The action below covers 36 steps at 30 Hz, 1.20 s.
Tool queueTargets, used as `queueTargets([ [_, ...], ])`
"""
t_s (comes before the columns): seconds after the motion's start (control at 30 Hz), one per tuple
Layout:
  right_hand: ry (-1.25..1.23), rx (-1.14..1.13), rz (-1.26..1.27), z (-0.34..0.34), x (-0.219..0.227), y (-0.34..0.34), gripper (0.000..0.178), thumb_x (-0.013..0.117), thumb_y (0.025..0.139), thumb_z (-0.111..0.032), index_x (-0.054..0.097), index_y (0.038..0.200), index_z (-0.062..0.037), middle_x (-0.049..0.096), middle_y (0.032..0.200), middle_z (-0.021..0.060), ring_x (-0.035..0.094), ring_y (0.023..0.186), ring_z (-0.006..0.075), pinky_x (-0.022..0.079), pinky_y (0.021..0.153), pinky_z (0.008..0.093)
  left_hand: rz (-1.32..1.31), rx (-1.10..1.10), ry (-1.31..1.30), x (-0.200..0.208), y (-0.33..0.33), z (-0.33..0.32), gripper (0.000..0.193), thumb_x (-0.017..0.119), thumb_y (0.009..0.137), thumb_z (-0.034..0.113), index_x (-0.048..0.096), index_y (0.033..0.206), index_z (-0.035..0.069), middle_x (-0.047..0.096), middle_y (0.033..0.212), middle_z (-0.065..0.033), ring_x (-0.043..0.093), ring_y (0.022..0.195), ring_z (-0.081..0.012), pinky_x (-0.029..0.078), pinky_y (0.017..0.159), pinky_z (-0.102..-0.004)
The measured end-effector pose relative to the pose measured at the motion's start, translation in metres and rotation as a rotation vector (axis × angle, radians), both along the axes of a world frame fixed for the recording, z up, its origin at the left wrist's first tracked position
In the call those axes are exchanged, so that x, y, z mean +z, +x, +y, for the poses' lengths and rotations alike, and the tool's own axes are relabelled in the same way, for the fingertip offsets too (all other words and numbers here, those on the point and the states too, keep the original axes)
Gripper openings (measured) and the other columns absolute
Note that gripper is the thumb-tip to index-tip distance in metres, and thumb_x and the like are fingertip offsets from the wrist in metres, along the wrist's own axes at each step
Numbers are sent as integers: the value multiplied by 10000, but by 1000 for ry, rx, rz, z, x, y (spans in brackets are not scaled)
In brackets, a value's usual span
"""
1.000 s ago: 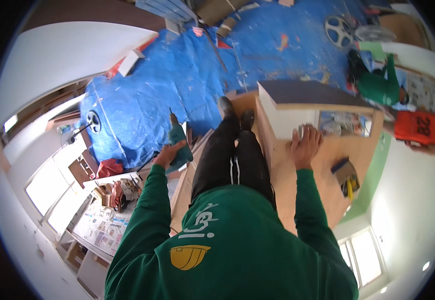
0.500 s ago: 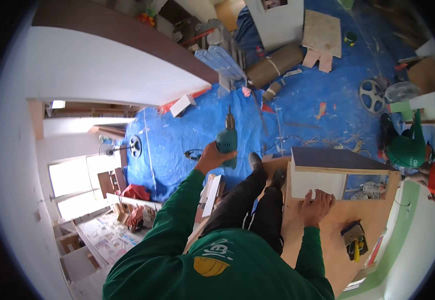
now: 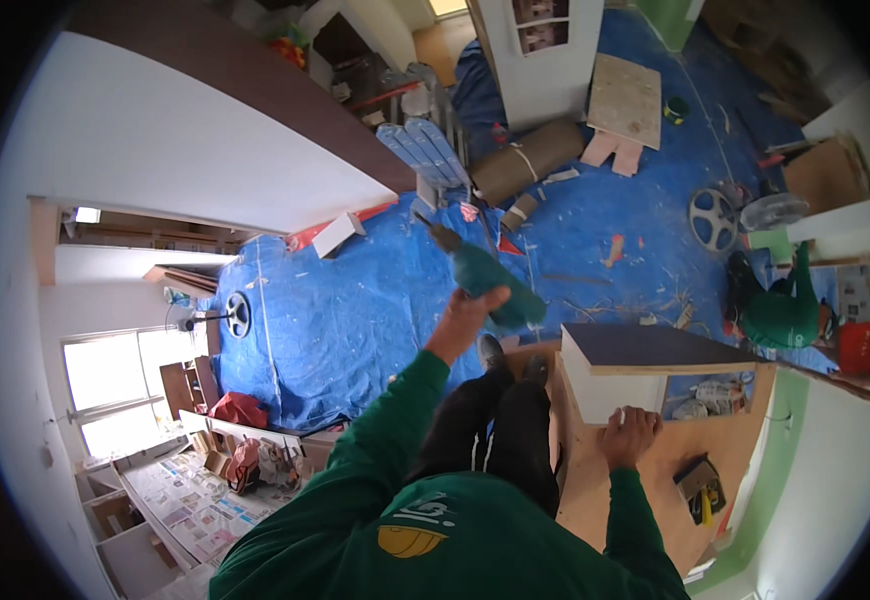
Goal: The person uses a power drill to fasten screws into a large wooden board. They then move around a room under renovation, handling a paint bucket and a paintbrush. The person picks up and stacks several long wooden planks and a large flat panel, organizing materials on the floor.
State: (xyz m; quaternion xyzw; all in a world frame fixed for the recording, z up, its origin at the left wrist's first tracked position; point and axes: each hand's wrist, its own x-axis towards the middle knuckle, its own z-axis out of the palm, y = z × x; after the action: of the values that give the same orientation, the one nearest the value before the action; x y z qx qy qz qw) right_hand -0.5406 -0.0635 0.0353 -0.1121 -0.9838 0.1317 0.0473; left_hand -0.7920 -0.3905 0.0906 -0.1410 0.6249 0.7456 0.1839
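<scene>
My left hand (image 3: 460, 318) is closed round a green power drill (image 3: 493, 278), held out in front of me above the blue sheeting. The drill lies tilted, its bit pointing to the far left. My right hand (image 3: 629, 440) rests on a plywood cabinet (image 3: 595, 490) at my right side. Its fingers curl over the edge of the cabinet's opening, and their tips are partly hidden. Beside that hand, a small open box of tools (image 3: 701, 490) lies on the plywood.
Blue sheeting (image 3: 355, 320) covers the floor. A stepladder (image 3: 425, 150) and a brown roll (image 3: 530, 160) stand ahead. At left are a pedestal fan (image 3: 238, 315) and a newspaper-covered worktop (image 3: 190, 495). A co-worker in green (image 3: 785, 312) and another in red (image 3: 869, 350) are at right.
The drill has swung from upright to leaning left, and my left hand has risen and shifted right. My right fingers have curled in more. The whole view has shifted slightly.
</scene>
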Motion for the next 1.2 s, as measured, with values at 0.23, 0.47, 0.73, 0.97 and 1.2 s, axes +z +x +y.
queueTargets([
  [0.23, 19, 18, 7, 6, 0, -10, 215, 617, 894, -237, 702, 875, -41, 712, 925, 140, 618, 937, 361, 415, 975, 520, -349, -205, -284, -79, 43, -21, 535, 733, 979, 452, 679, 1196, -34, 711, 1147, -85, 659, 1009, -183, 526, 914, -348],
  [0.47, -29, -24, -82, 9, 9, -18, 225, 626, 887, -245, 712, 898, -37, 712, 919, 120, 618, 955, 346, 405, 994, 510, -333, 65, 182, -86, 34, -24, 549, 696, 1014, 409, 580, 1315, -36, 667, 1259, -140, 623, 1197, -282, 470, 1082, -455],
  [0.73, -49, -19, -118, 9, 7, -21, 223, 651, 856, -244, 712, 919, -39, 700, 930, 122, 611, 959, 329, 401, 992, 518, -272, 16, 369, -133, 8, -28, 590, 598, 1034, 558, 586, 1306, 34, 661, 1266, -128, 617, 1216, -315, 440, 1106, -502],
  [0.97, -67, -37, -86, 9, 1, -9, 183, 694, 808, -213, 715, 898, -55, 698, 887, 95, 623, 913, 317, 407, 1010, 530, -217, 52, 331, -206, -9, -21, 564, 655, 1019, 515, 564, 1331, 55, 650, 1237, -109, 613, 1204, -292, 447, 1095, -491],
  [1.2, -56, -107, -113, 5, -6, -11, 94, 701, 765, -164, 707, 812, -83, 705, 845, 83, 629, 872, 310, 421, 1021, 534, -175, 0, 347, -288, -50, -19, 602, 627, 1022, 556, 544, 1351, 58, 645, 1205, -102, 625, 1162, -280, 469, 1073, -485],
])
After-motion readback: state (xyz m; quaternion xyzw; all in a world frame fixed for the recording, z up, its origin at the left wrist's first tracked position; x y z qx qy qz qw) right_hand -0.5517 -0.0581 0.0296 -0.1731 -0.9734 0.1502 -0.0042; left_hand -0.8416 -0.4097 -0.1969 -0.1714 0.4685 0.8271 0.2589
